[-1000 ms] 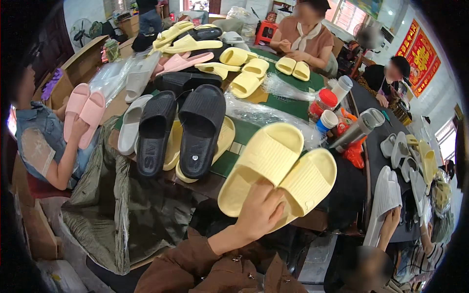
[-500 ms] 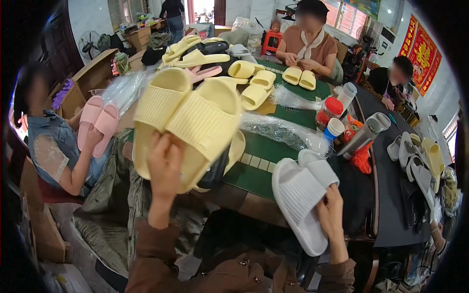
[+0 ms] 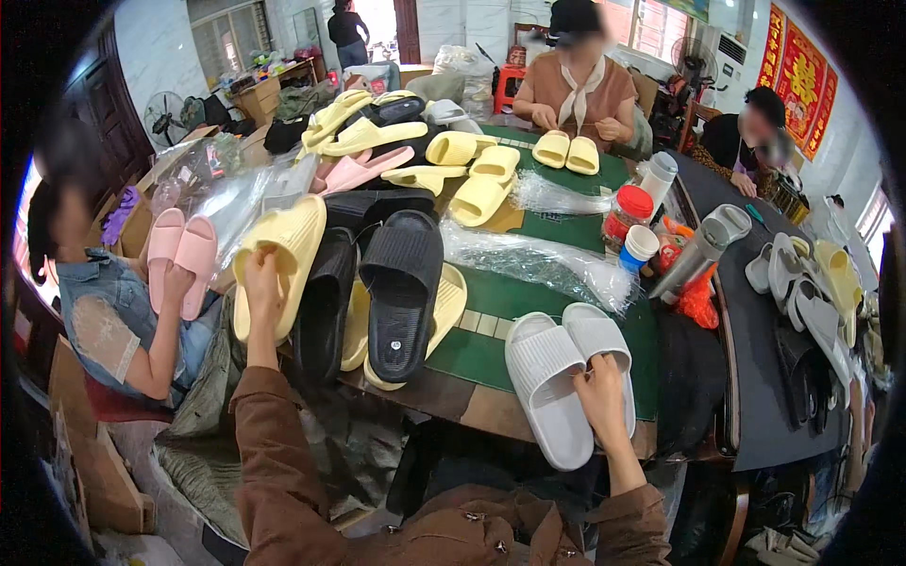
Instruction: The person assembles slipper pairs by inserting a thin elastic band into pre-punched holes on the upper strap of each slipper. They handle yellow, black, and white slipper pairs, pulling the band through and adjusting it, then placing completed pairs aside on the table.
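Note:
My left hand (image 3: pixel 264 288) is closed on a pair of pale yellow slide sandals (image 3: pixel 294 247), its fingers tucked in under the straps at the left edge of the table. Just right of it lies a black pair of slides (image 3: pixel 402 269) on top of more yellow ones (image 3: pixel 445 319). At the table's front edge, my right hand (image 3: pixel 604 391) grips a light grey pair of slides (image 3: pixel 547 373). The grey pair sits side by side, toes pointing away from me, with my fingers at the right slide's opening.
A green-topped table (image 3: pixel 566 274) carries a heap of yellow, pink and black slides (image 3: pixel 373 137) and clear plastic bags (image 3: pixel 538 264). Jars and a steel flask (image 3: pixel 684 269) stand at right. A person at left holds pink slides (image 3: pixel 181 247); two others sit across. More slides (image 3: pixel 802 292) lie far right.
My left hand has carried the yellow pair left and lower, uncovering the black slides. My right hand has turned the grey pair flatter, with both slides now side by side.

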`<action>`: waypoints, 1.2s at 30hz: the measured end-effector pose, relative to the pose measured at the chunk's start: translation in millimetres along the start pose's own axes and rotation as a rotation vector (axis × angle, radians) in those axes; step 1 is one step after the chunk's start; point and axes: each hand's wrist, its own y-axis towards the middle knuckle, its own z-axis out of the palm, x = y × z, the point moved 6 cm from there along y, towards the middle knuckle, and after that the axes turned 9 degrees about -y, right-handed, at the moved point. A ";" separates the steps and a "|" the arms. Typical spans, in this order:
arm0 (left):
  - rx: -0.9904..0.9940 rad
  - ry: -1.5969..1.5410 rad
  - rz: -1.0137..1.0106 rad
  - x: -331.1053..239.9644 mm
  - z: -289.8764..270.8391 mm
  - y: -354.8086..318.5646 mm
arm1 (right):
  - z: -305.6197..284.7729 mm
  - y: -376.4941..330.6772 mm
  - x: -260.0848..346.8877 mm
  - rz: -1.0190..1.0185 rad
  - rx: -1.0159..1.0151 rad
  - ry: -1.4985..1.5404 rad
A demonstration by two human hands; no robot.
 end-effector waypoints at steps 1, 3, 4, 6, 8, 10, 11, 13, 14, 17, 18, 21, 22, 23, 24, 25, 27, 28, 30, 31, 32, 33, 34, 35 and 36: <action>0.050 0.135 0.014 19.9 -8.9 10.7 | 1.3 0.3 3.1 -0.005 0.009 0.012; 0.150 0.415 0.042 42.9 -24.3 25.5 | 3.8 1.0 6.9 -0.045 -0.012 0.006; 0.147 0.352 0.020 41.7 -9.5 18.2 | 2.0 0.4 1.7 -0.049 -0.032 -0.023; 0.209 0.370 0.046 28.9 4.3 14.5 | 0.2 0.3 -4.9 -0.042 -0.043 -0.014; 0.207 0.229 -0.016 30.8 -2.5 11.7 | 6.0 0.4 -6.7 -0.047 -0.025 -0.028; 0.206 0.341 0.022 16.2 0.8 1.9 | 9.5 -1.1 -12.1 -0.039 0.001 -0.097; 0.205 0.399 0.038 5.6 2.2 -6.3 | 9.2 -1.9 -11.8 -0.030 -0.001 -0.083; 0.169 0.416 0.089 -2.9 -1.3 -15.4 | 6.3 0.7 -8.8 -0.015 -0.011 -0.055; 0.150 0.424 0.116 -7.2 -3.5 -18.8 | 5.2 1.2 -6.9 -0.021 -0.007 -0.048; 0.061 0.647 0.259 -27.2 -5.0 -32.0 | 5.0 0.2 -3.7 -0.062 -0.041 -0.105; 0.049 0.582 0.247 -31.2 -2.7 -35.9 | 5.4 0.6 -4.3 -0.043 -0.040 -0.079; 0.053 0.529 0.372 -57.9 18.6 -55.3 | 7.0 2.7 -6.1 0.016 -0.025 -0.029; 0.020 0.527 0.434 -73.5 29.8 -64.7 | 6.6 3.9 -7.6 0.042 -0.020 -0.031; 0.059 0.464 0.445 -89.2 45.6 -75.4 | 5.6 4.5 -10.7 0.074 -0.017 -0.036; 0.097 0.407 0.453 -109.2 57.5 -88.7 | 5.4 6.0 -6.6 0.052 -0.047 -0.063; 0.143 0.339 0.455 -122.8 72.8 -102.7 | 6.4 7.0 -5.5 0.062 -0.062 -0.040; 0.185 0.305 0.524 -140.2 100.2 -130.9 | 13.6 11.8 -5.1 0.077 -0.088 0.005; 0.256 0.239 0.493 -148.1 121.2 -146.9 | 14.7 13.7 -10.9 0.099 -0.109 -0.003; 0.385 0.163 0.522 -157.1 155.1 -178.9 | 20.4 20.0 -17.1 0.119 -0.145 0.007; 0.447 0.152 0.572 -153.2 168.8 -194.7 | 22.9 21.0 -16.2 0.124 -0.141 0.018; 0.518 0.124 0.548 -152.8 181.8 -211.4 | 24.5 22.0 -13.5 0.127 -0.136 0.031; 0.585 0.102 0.521 -151.4 193.3 -228.8 | 27.2 23.4 -10.0 0.126 -0.127 0.047; 0.671 0.010 0.438 -144.7 206.0 -244.5 | 26.2 23.6 -7.4 0.128 -0.087 0.089; 0.758 -0.087 0.354 -136.6 220.0 -260.6 | 23.7 22.7 -6.1 0.121 -0.070 0.088; 0.815 -0.044 0.381 -130.2 230.5 -276.9 | 23.0 21.7 -3.4 0.108 -0.050 0.091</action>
